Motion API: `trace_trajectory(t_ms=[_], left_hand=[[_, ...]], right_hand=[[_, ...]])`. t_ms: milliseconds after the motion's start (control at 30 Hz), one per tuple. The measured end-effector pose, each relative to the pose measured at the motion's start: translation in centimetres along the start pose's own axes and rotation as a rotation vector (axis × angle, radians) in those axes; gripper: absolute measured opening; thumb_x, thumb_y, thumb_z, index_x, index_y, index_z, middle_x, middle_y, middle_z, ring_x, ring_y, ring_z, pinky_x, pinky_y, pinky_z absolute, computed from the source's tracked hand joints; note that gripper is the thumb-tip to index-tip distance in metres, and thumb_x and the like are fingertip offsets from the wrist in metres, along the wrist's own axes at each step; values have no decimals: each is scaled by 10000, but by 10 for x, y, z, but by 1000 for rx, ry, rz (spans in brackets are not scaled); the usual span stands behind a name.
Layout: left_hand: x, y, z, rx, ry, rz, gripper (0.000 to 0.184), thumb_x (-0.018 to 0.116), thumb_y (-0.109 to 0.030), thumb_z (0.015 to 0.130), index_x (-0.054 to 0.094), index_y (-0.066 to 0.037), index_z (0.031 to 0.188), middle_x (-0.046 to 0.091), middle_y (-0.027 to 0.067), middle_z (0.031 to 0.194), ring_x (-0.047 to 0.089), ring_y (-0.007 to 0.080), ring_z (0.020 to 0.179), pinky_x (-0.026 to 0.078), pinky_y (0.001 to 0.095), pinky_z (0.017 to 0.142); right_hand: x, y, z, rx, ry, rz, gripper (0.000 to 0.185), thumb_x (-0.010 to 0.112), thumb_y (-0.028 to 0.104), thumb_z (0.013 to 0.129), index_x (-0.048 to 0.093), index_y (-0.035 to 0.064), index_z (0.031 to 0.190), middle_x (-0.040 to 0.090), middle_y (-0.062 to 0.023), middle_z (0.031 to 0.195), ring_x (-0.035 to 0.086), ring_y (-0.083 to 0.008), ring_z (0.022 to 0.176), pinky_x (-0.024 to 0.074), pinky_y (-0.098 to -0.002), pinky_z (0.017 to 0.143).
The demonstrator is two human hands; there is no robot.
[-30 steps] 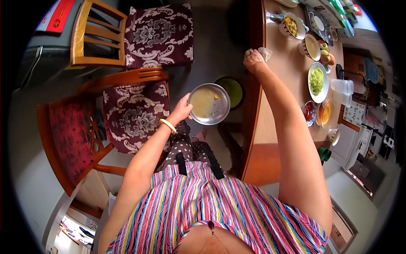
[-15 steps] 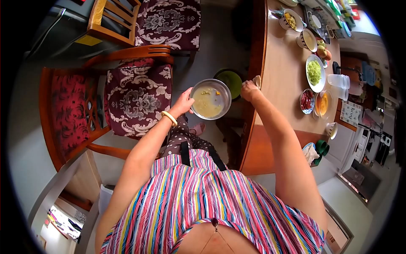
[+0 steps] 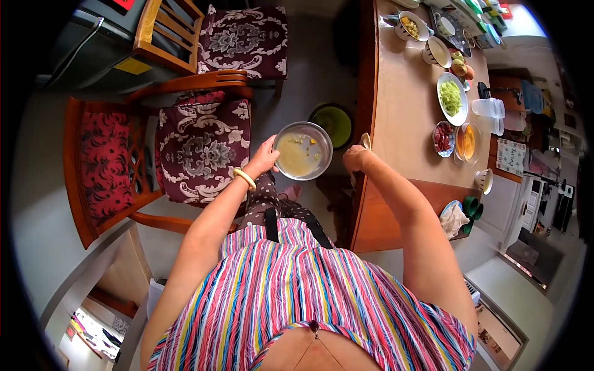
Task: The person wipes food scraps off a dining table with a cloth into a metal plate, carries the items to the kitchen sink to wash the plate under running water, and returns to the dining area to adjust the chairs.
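My left hand (image 3: 263, 156) grips the left rim of a round metal bowl (image 3: 325, 156). Pale yellowish liquid (image 3: 296, 162) with several yellow and whitish bits covers its bottom. Close to the table's edge, my right hand (image 3: 354, 158) is closed around the handle of a spoon (image 3: 366, 141), whose head sticks up past the fingers. The spoon is apart from the bowl. On the floor just beyond the bowl stands a bin (image 3: 337, 126) with a green inside.
To the right, the table (image 3: 405, 117) carries a plate of shredded green vegetable (image 3: 450, 98), a bowl of dark red pieces (image 3: 443, 138), an orange-filled bowl (image 3: 467, 142), plastic cups (image 3: 489, 108) and other bowls. A cushioned chair (image 3: 204, 148) stands on the left.
The bowl and my left hand have shifted slightly left and down in view. My right hand has moved slightly left and lower, still with the spoon. The table also shifts left in view.
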State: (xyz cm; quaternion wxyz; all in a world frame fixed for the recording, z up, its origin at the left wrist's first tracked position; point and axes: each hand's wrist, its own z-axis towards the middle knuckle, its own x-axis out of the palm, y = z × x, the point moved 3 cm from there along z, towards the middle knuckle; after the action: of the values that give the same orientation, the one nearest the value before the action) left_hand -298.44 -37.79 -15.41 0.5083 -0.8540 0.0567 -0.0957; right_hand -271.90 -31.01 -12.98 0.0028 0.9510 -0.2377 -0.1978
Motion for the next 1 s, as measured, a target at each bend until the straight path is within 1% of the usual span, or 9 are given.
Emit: trace_trajectory(t_ms=[333,467,567,600,667,767,867,967,1000], left_hand=[[4,-3,9,-38,39,25,505,423,-25,783,385,-21,1287,562,104,990,600,164,685,549,267,449],[13,-7,22,-42,73,51,499,423,-27,785,392,-18,1284,558,104,1007,600,164,688,551,267,453],[18,-5,35,-24,92,50,508,425,-18,789,378,-26,1294,554,103,1018,603,165,702,552,268,448],[22,-6,39,-19,103,43,510,425,-16,790,374,-29,1297,554,103,1020,604,166,706,551,268,444],[28,-8,46,-62,124,30,513,426,-7,791,370,-45,1299,558,106,1040,617,174,715,538,265,409],[39,-29,48,-16,132,36,508,412,8,787,375,-37,1292,577,110,1015,621,166,613,508,244,379],[38,-32,51,-40,173,67,479,414,4,784,390,-13,1262,583,108,994,616,157,582,501,234,377],[47,-40,51,-34,170,84,471,408,0,774,408,-9,1245,575,101,986,601,146,607,503,227,386],[47,-38,51,-48,171,101,469,407,0,771,412,-7,1240,572,100,988,598,144,614,504,226,388]], right_hand=[[-5,-1,-18,45,-90,105,414,764,420,653,716,72,871,693,-77,904,652,-241,889,513,-364,724],[-55,-8,-99,126,-206,503,291,701,369,713,698,89,794,670,-92,777,638,-266,774,505,-375,679],[-54,-21,-116,190,-793,980,208,687,295,730,666,94,781,653,-94,776,616,-284,774,495,-383,686],[-63,-8,-129,127,-1089,862,119,594,188,776,660,119,847,640,-61,841,598,-264,851,486,-381,733],[-63,14,-123,74,-1359,706,113,594,102,752,650,122,847,614,-61,857,561,-270,851,472,-387,743],[-36,12,-102,59,-1553,822,181,598,-10,716,647,110,842,604,-79,861,543,-281,851,470,-382,752],[-8,-11,-115,129,-1693,1126,265,487,-86,741,651,58,892,615,-87,909,573,-239,858,467,-319,787],[23,-66,-139,118,-1647,1662,364,396,-49,794,670,45,1013,644,-45,864,590,-137,825,470,-263,771],[47,-99,-129,206,-1611,1634,368,390,-36,802,670,50,1025,647,-40,868,592,-133,833,470,-251,763]])
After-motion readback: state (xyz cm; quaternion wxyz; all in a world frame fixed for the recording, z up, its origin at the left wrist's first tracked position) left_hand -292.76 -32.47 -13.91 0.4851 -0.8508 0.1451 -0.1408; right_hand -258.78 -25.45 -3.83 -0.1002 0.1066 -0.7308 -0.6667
